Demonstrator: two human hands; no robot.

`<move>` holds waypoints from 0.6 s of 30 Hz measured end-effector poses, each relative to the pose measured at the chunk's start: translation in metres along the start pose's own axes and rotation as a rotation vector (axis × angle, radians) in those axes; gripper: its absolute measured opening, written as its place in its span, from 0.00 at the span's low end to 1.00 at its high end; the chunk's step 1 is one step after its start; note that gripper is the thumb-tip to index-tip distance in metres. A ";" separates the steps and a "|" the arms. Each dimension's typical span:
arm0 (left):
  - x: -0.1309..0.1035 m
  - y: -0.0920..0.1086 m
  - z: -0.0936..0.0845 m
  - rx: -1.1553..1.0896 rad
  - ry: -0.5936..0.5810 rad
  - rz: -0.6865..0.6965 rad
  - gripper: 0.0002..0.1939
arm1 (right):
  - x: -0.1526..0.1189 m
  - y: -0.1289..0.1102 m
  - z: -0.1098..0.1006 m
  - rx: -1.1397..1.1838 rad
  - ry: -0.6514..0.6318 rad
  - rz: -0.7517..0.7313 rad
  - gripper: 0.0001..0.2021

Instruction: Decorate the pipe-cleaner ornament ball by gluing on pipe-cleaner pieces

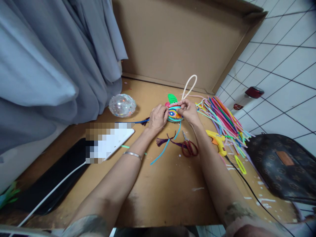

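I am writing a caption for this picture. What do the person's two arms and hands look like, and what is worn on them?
Both forearms are bare, with no sleeves or gloves. The left hand has a thin silver bangle at its wrist. The right hand shows no jewellery.

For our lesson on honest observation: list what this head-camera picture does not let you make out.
- Colourful craft piece: mostly covered by the left hand and right hand.
- Flat item beside the black tablet: pixelated.
- Brown bag: cut by the right edge.
- Red-capped container: label too small.
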State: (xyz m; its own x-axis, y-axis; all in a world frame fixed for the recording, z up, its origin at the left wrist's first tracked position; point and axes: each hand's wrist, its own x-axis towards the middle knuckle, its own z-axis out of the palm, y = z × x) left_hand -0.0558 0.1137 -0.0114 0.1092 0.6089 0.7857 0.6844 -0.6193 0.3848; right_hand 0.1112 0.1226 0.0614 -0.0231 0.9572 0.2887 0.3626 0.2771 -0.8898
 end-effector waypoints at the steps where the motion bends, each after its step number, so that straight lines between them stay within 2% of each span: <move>1: 0.000 0.000 0.000 0.005 -0.003 -0.003 0.11 | 0.001 0.002 0.000 -0.009 0.003 -0.003 0.12; 8: 0.000 0.001 -0.003 0.015 -0.030 -0.006 0.13 | 0.002 0.005 0.001 -0.031 0.011 -0.024 0.12; 14: 0.000 0.001 -0.003 0.010 -0.043 -0.005 0.13 | -0.002 0.002 0.000 -0.046 -0.026 -0.090 0.05; 18: 0.001 0.003 -0.005 0.015 -0.055 -0.007 0.12 | -0.003 0.001 0.000 -0.116 -0.019 -0.142 0.06</move>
State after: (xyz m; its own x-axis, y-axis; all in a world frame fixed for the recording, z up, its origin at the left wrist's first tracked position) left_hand -0.0571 0.1098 -0.0072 0.1434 0.6400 0.7549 0.6960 -0.6075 0.3828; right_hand 0.1122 0.1202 0.0597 -0.0992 0.9107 0.4011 0.4591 0.3995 -0.7935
